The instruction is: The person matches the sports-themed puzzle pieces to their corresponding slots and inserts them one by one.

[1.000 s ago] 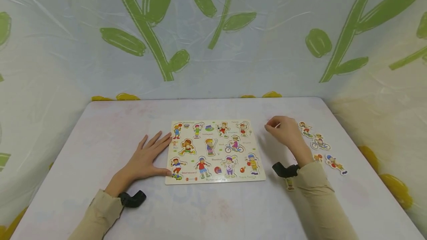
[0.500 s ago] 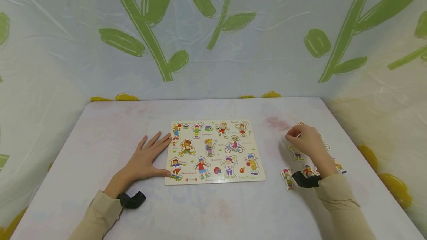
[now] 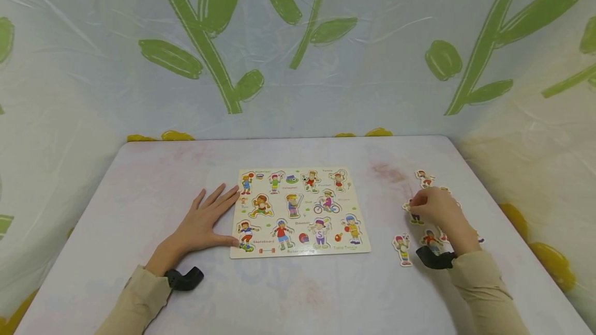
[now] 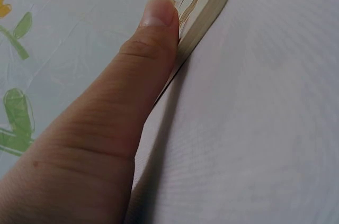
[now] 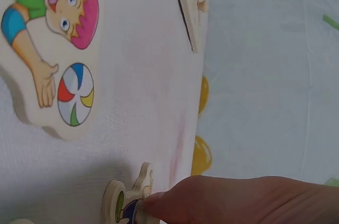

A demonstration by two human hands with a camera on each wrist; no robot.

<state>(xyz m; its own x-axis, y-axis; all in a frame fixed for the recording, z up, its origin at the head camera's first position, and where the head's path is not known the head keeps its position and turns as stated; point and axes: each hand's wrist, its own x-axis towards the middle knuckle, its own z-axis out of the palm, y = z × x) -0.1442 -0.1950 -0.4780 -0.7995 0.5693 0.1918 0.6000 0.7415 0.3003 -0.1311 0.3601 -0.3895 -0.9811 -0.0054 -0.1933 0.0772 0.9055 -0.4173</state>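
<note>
Across tabletop (image 3: pixel 261 301), left hand (image 3: pixel 200 227) splayed, right hand (image 3: pixel 440 213) pinching piece (image 3: pixel 416 218)

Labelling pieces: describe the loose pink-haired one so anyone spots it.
On the white table, find the puzzle board, then the loose pieces to its right. The pink-haired piece lies nearest the board; no visible neighbour shows a multicoloured ball.
</note>
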